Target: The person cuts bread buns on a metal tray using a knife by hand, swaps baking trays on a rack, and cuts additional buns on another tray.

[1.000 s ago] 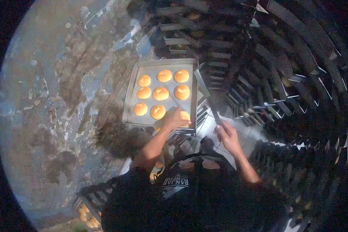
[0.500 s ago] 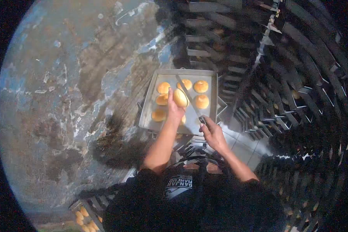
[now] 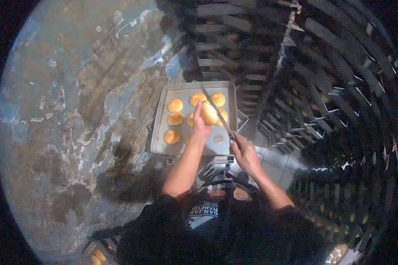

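My left hand (image 3: 201, 126) is closed round a golden bread bun (image 3: 209, 113), raised above a metal baking tray (image 3: 156, 128). In my right hand (image 3: 244, 152) is a long knife (image 3: 216, 109), gripped by its dark handle. The blade slants up and to the left, along the right side of the held bun; whether it cuts in is hard to tell. Several more buns (image 3: 171, 137) lie in rows on the tray, some partly hidden behind my left hand and the held bun.
Tall dark racks (image 3: 234, 53) filled with trays stand to the right. A stained, peeling wall (image 3: 84, 110) takes up the left. Lower left, another tray holds buns (image 3: 97, 257). Pale floor tiles (image 3: 274, 165) show beyond my right forearm.
The tray and racks have shifted left in view. My hands, with the bun and knife, now sit farther right over the tray, and the knife still lies against the bun's right side.
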